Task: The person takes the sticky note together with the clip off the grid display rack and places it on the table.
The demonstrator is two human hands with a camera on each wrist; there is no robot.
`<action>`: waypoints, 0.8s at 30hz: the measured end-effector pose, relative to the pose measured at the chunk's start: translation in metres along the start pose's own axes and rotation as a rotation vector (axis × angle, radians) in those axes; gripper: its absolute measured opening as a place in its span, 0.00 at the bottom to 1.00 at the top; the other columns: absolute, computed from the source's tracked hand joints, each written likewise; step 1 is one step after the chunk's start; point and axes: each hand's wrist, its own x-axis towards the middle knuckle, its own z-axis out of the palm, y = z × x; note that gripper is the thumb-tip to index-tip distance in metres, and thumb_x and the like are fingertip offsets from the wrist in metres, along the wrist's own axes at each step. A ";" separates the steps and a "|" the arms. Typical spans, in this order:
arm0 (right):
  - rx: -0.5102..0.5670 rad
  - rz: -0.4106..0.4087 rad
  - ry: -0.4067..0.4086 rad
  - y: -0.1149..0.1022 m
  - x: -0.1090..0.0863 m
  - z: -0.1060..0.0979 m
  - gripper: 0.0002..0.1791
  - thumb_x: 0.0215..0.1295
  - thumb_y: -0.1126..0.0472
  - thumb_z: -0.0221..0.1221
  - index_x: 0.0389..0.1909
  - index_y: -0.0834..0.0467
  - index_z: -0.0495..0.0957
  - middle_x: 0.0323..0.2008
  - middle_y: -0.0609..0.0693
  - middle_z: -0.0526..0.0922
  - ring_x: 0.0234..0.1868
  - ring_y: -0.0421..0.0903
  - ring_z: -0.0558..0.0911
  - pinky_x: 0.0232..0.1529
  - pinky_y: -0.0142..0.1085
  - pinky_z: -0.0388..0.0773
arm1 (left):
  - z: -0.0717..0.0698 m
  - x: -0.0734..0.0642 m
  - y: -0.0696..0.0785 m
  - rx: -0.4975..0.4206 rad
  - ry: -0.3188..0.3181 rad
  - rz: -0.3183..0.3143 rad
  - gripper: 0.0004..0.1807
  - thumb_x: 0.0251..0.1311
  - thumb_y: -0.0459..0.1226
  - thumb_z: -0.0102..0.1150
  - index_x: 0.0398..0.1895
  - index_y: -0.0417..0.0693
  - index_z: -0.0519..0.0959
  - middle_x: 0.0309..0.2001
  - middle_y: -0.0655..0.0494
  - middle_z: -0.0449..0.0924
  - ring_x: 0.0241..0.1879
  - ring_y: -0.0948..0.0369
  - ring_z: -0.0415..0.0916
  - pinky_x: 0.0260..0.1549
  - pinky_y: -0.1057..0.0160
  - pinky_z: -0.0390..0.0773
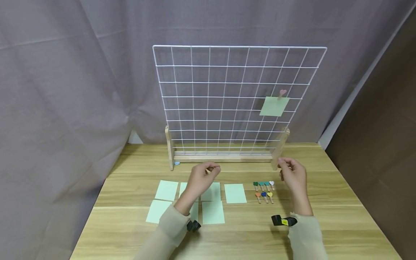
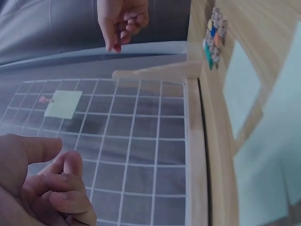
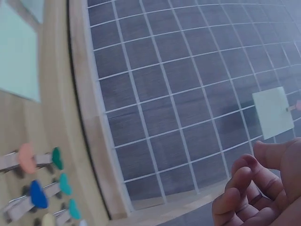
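Observation:
My left hand [image 1: 202,179] hovers over the green paper squares, its fingers loosely curled. In the left wrist view, the thumb and fingers of the left hand [image 2: 56,188] stand apart with nothing between them. My right hand [image 1: 295,177] hangs above the table, right of several small heart clothespins [image 1: 264,195]; its loosely curled fingers [image 3: 242,181] hold nothing visible. Behind both hands stands a white wire grid [image 1: 240,46]. On its right side hangs a pale green paper square [image 1: 273,107], clipped at the top by a pink heart clothespin [image 1: 282,92].
Several pale green squares [image 1: 235,194] lie on the wooden table [image 1: 338,231], some partly behind the left forearm. Wooden feet [image 1: 169,148] support the grid. A small blue piece [image 1: 177,163] lies by the left foot. Grey curtain [image 1: 81,90] hangs behind.

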 end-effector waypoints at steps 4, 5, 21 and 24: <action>0.016 -0.033 0.016 -0.011 0.007 0.003 0.16 0.77 0.59 0.62 0.49 0.71 0.81 0.26 0.39 0.81 0.18 0.34 0.74 0.19 0.27 0.74 | 0.004 0.009 0.009 -0.018 0.000 0.040 0.09 0.75 0.38 0.61 0.47 0.44 0.88 0.38 0.59 0.86 0.38 0.64 0.78 0.36 0.65 0.78; 0.015 -0.042 0.017 -0.014 0.009 0.004 0.16 0.77 0.59 0.62 0.49 0.71 0.81 0.26 0.39 0.82 0.19 0.34 0.74 0.19 0.27 0.74 | 0.005 0.011 0.012 -0.022 0.001 0.045 0.09 0.75 0.38 0.61 0.47 0.45 0.88 0.38 0.59 0.86 0.38 0.64 0.78 0.35 0.65 0.78; 0.212 -0.121 0.041 -0.057 0.030 0.000 0.06 0.75 0.63 0.64 0.41 0.63 0.85 0.28 0.44 0.83 0.17 0.35 0.75 0.16 0.25 0.73 | 0.002 0.051 0.038 0.028 -0.010 0.135 0.10 0.74 0.38 0.60 0.48 0.44 0.88 0.42 0.55 0.89 0.38 0.64 0.79 0.33 0.66 0.77; 0.275 -0.116 0.066 -0.061 0.032 -0.002 0.04 0.74 0.66 0.64 0.37 0.59 0.86 0.28 0.45 0.83 0.16 0.36 0.76 0.15 0.25 0.72 | 0.003 0.055 0.041 0.021 -0.020 0.147 0.10 0.75 0.38 0.60 0.49 0.43 0.88 0.44 0.54 0.89 0.34 0.63 0.78 0.31 0.66 0.77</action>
